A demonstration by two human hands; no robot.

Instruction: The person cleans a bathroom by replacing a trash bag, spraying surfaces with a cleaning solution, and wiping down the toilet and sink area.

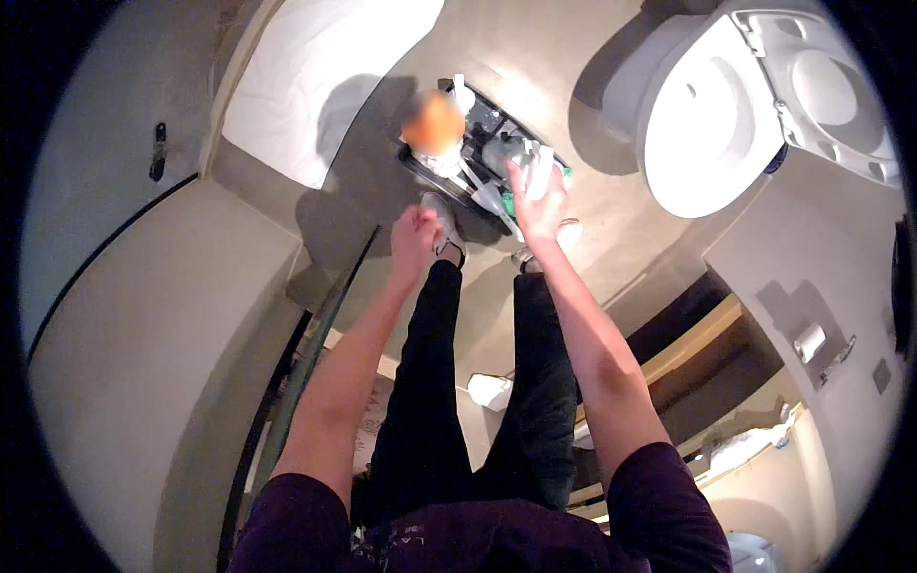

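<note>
My right hand (541,211) has its fingers around a white plastic item (539,174), possibly the head of a spray bottle, above a black caddy (428,174) on the floor. A greyish translucent bottle (499,151) lies just beyond those fingers. My left hand (414,240) hovers over my left shoe (438,215), its fingers curled and slightly blurred, with nothing visible in them. Inside the caddy are a white-handled tool (488,198), a blurred orange item (432,123), a white bottle (463,99) and something green (508,203).
A toilet (655,154) with raised lid and seat stands to the right. White fabric (301,79) covers a surface at upper left. A glass panel edge (337,301) rises beside my left arm. Wooden shelving (691,336) and a toilet paper roll (809,342) are at lower right.
</note>
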